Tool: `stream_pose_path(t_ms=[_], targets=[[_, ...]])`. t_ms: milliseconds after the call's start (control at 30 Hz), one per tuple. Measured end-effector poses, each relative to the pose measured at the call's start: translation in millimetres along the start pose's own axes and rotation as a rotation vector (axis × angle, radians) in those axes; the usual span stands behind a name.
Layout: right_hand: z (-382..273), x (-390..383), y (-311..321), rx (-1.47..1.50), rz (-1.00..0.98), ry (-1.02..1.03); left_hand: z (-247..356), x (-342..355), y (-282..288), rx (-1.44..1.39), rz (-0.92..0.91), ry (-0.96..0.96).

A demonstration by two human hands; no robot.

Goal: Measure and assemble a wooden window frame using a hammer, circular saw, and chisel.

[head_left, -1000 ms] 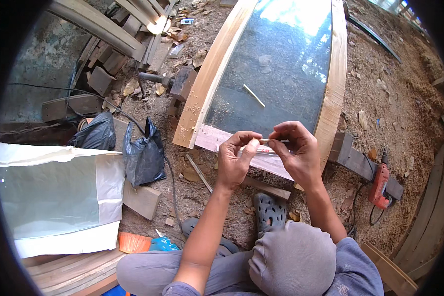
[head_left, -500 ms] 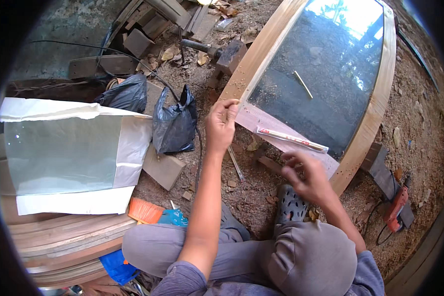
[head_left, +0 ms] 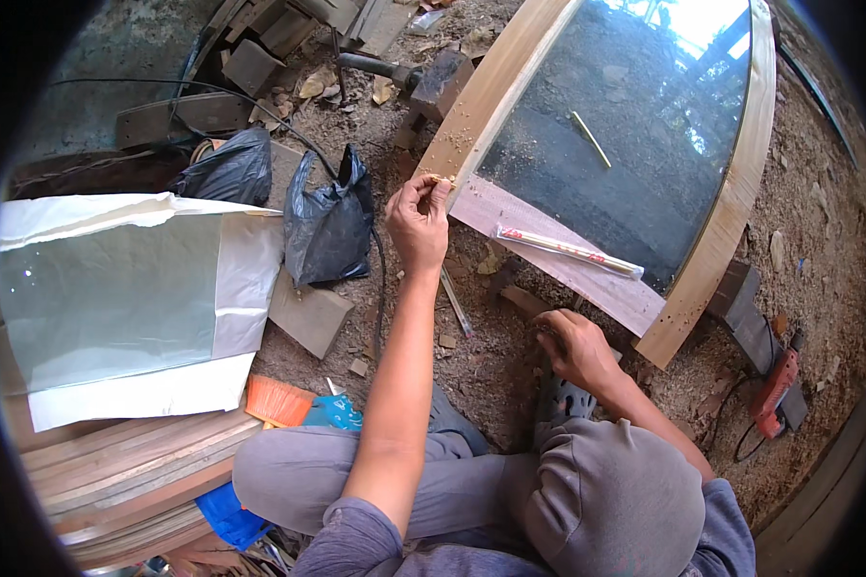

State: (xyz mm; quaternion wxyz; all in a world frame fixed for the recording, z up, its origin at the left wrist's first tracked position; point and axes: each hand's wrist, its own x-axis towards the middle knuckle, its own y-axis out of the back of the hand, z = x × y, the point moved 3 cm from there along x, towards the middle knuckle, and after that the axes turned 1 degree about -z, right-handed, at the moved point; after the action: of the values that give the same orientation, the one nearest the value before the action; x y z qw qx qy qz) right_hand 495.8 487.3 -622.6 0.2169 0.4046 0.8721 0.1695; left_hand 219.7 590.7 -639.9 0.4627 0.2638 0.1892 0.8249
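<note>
Your left hand (head_left: 419, 229) pinches a small pale piece (head_left: 441, 180) at a corner of the wooden frame (head_left: 707, 279). To that hand's right, a slim packet (head_left: 568, 252) lies across the frame. Your right hand (head_left: 582, 348) curls near your shoe (head_left: 568, 399); whether it grips anything, I cannot tell.

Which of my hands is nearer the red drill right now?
Right. Your right hand is to the left of the drill; your left hand is much farther left, at the near left corner of the frame.
</note>
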Motion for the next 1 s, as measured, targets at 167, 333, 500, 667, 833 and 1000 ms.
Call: stream_pose_path(t_ms=[167, 333, 500, 667, 833, 1000], targets=[[-1, 1, 2, 0.002, 0.025, -0.001, 5, 1, 3, 0.258, -0.008, -0.193], [4, -5, 1, -0.257, 0.076, -0.003, 9, 7, 2, 0.359, 0.000, -0.356], [39, -10, -19, -0.398, -0.123, -0.259, 4, 1, -4, 0.297, 0.016, -0.390], [8, -8, 1, -0.296, 0.072, -0.054, -5, 4, -6, 0.266, 0.013, -0.404], [-48, 8, 44, 0.209, -0.165, -0.137, -11, 5, 1, 0.257, 0.042, -0.397], [-92, 58, 86, 0.212, -0.067, 0.085, -7, 4, -4, 0.228, 0.073, -0.416]])
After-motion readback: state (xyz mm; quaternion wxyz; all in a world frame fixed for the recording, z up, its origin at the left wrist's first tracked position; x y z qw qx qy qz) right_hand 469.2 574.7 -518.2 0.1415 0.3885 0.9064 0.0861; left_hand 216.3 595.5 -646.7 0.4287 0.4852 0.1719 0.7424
